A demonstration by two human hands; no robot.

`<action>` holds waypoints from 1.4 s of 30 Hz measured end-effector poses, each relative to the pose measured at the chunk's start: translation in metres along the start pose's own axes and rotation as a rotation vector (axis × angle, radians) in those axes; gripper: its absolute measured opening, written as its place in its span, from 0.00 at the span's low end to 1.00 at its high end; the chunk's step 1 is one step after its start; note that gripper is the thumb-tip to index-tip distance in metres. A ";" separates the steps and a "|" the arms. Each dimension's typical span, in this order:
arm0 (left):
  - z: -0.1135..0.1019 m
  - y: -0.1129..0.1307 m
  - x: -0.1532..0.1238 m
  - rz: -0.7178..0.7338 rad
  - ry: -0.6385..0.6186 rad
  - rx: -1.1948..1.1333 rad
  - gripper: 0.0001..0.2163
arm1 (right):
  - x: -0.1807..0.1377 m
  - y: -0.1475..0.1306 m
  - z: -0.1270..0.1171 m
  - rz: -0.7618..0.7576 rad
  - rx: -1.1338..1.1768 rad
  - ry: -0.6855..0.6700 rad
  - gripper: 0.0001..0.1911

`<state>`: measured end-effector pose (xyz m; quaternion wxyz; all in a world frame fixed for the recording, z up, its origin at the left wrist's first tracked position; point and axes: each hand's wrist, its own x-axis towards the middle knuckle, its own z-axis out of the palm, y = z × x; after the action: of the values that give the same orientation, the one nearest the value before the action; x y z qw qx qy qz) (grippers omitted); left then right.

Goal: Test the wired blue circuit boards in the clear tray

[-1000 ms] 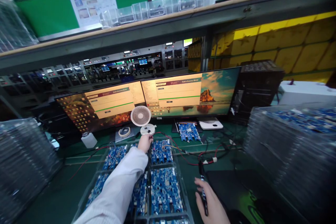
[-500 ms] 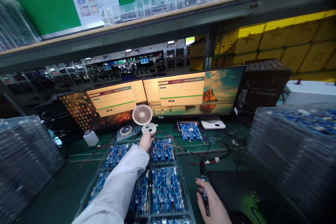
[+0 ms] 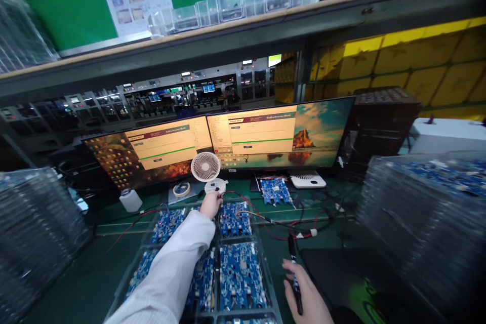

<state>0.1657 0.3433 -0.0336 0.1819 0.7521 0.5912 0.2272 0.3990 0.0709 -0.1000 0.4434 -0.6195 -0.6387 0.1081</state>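
My left arm in a white sleeve stretches over a clear plastic tray (image 3: 274, 288) of blue circuit boards. At its far edge my left hand (image 3: 211, 205) is closed, its fingertips against the front of the base of a small white fan (image 3: 205, 167). Whether they grip anything there is hidden. A circuit board (image 3: 235, 218) with thin wires attached lies just right of that hand, and another board (image 3: 242, 274) sits nearer me. To the right of the tray, my right hand (image 3: 309, 296) holds a black marker pen (image 3: 294, 273) loosely between thumb and fingers, its far end pointing away from me.
Two monitors (image 3: 266, 136) stand behind the fan. Stacks of clear trays rise at left (image 3: 38, 228) and right (image 3: 410, 223). Red and black cables (image 3: 281, 235) cross the green bench. A tape roll (image 3: 181, 190), white bottle (image 3: 130, 200) and loose board (image 3: 276, 190) lie farther back.
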 end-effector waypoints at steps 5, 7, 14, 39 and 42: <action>0.001 -0.001 0.000 0.007 -0.017 0.026 0.05 | 0.001 0.000 -0.001 -0.008 0.003 -0.001 0.14; 0.001 -0.001 0.000 0.017 -0.024 0.042 0.05 | 0.001 0.001 0.000 -0.012 0.004 0.000 0.14; 0.004 -0.004 -0.001 0.053 -0.033 0.130 0.04 | 0.000 -0.002 -0.002 -0.006 0.004 -0.011 0.14; -0.138 -0.114 -0.094 -0.483 0.392 0.205 0.11 | 0.002 0.013 0.007 -0.084 -0.011 -0.019 0.13; -0.132 -0.139 -0.081 -0.529 0.327 0.213 0.10 | 0.002 0.015 0.007 -0.099 -0.016 -0.033 0.14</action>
<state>-0.0359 0.2977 -0.0098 0.0575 0.5407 0.8080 0.2267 0.4048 0.0786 -0.1141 0.4327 -0.5888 -0.6766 0.0908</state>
